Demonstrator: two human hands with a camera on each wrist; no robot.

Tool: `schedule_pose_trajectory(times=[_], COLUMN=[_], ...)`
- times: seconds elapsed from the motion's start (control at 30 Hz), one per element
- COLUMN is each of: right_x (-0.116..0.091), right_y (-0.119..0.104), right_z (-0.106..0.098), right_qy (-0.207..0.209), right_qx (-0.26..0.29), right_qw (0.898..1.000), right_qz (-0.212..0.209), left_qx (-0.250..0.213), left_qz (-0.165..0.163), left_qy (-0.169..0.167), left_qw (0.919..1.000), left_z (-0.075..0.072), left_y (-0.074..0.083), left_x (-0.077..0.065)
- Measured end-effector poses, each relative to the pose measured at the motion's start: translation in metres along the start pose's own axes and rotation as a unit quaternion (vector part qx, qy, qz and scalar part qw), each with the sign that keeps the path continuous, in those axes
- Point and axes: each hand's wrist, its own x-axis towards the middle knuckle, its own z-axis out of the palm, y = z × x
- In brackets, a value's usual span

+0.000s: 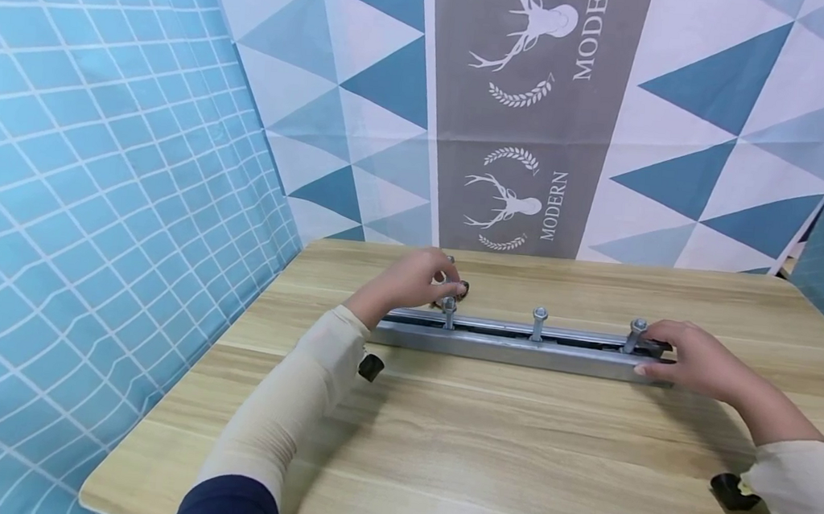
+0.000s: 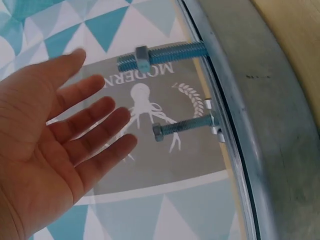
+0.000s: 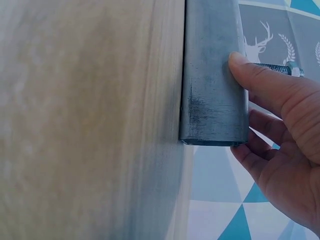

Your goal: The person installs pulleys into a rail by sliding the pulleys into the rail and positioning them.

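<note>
A long grey metal channel (image 1: 506, 351) lies across the table, its slot facing up. Three bolts stand in it: a left bolt (image 1: 449, 312), a middle bolt (image 1: 538, 323) and a right bolt (image 1: 635, 336). My left hand (image 2: 75, 130) is spread beside the channel, fingers apart and nothing between them. A threaded bolt with a nut (image 2: 143, 59) points towards its fingertips. My right hand (image 3: 285, 135) grips the channel's right end, thumb on the front wall (image 3: 215, 75) and fingers curled behind it.
A small dark item (image 1: 463, 290) shows beside the left fingertips, partly hidden. Black wrist-worn pieces hang below the left sleeve (image 1: 370, 367) and the right sleeve (image 1: 735, 492). A patterned cloth (image 1: 364, 124) hangs behind the wooden table (image 1: 483, 456), and a blue checked cloth (image 1: 98, 184) on the left.
</note>
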Motion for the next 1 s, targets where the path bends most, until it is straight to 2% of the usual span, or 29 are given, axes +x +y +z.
schedule_pose_trajectory(times=[0.13, 0.4, 0.6, 0.8, 1.0], right_x=[-0.001, -0.001, 0.0, -0.001, -0.001], right_y=[0.001, 0.001, 0.001, 0.001, 0.001], right_z=[0.0, -0.001, -0.002, -0.004, -0.001], right_qy=[-0.001, -0.004, 0.003, 0.003, -0.002], right_qx=[0.002, 0.002, -0.006, -0.006, 0.005], right_qw=[1.0, 1.0, 1.0, 1.0, 1.0], right_qz=[0.002, 0.005, -0.004, -0.004, -0.004], left_qx=[0.023, 0.061, 0.071, 0.079, 0.062], left_qz=[-0.012, -0.06, -0.089, -0.112, -0.141], left_qy=[0.001, -0.002, -0.005, -0.027, -0.054], left_qw=[0.9997, 0.9964, 0.9936, 0.9901, 0.9866], left_z=[-0.001, 0.0, 0.003, 0.01, 0.017], left_y=[-0.007, -0.021, -0.028, -0.034, -0.039], left_x=[0.009, 0.028, 0.043, 0.058, 0.063])
